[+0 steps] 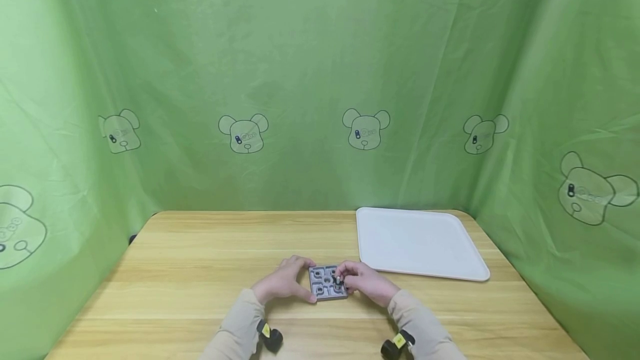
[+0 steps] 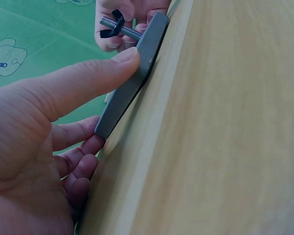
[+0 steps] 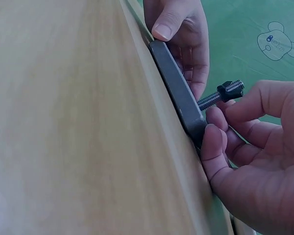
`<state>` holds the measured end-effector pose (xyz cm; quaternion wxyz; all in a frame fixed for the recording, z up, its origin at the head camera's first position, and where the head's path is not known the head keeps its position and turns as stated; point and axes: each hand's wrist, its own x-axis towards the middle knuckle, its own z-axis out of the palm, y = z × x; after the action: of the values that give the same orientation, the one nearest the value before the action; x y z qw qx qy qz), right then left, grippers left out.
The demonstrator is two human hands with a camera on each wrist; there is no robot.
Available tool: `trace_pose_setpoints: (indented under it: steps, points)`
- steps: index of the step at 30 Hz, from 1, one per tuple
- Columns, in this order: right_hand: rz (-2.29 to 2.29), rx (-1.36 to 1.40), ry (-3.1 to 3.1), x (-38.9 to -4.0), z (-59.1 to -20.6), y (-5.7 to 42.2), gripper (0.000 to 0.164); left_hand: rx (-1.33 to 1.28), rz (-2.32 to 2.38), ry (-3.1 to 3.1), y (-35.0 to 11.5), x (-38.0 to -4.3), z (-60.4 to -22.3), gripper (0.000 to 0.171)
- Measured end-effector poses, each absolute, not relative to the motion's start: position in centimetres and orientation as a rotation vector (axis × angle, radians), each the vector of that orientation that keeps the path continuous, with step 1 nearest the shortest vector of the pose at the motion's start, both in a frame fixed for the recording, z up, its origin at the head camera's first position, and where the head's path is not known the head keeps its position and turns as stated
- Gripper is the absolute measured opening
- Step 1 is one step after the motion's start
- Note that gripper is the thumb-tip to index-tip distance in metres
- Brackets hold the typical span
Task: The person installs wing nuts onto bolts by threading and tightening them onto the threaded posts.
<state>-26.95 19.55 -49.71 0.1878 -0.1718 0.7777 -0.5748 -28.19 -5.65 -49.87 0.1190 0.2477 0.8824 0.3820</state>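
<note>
A grey square plate (image 1: pixel 327 296) with recessed pockets lies on the wooden table. My left hand (image 1: pixel 286 281) grips its left side, the thumb along the near edge and the fingers at the far corner. From the right part of the plate rises a threaded bolt (image 3: pixel 209 101), carrying a black wing nut (image 3: pixel 231 90) near its free end. Curled around that wing nut, my right hand (image 1: pixel 369 282) has thumb and fingertips right at it. In the right wrist view, another right fingertip (image 3: pixel 213 139) presses against the plate's edge.
To the right at the back lies a white tray (image 1: pixel 420 242), a short way beyond my right hand. Green curtains (image 1: pixel 305 171) printed with bear heads hang behind the wooden table (image 1: pixel 200 271) and along both sides. Both sleeves carry black wrist cameras.
</note>
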Motion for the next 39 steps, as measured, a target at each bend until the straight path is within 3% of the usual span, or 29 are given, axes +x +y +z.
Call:
trace_pose_setpoints:
  steps: [12, 23, 39]
  points:
    - [-1.626, -0.476, 2.122, -26.88, -49.60, 19.64, 0.041, 0.734, 1.123, 2.576, -5.75, -28.32, -49.96, 0.083]
    - [-1.605, -0.475, 2.175, -26.78, -49.70, 19.47, 0.031, 0.728, 1.125, 2.568, -5.70, -28.26, -49.90, 0.082]
    - [-1.614, -0.405, 2.252, -26.48, -49.14, 18.91, 0.029, 0.718, 1.112, 2.565, -5.66, -28.20, -49.92, 0.082]
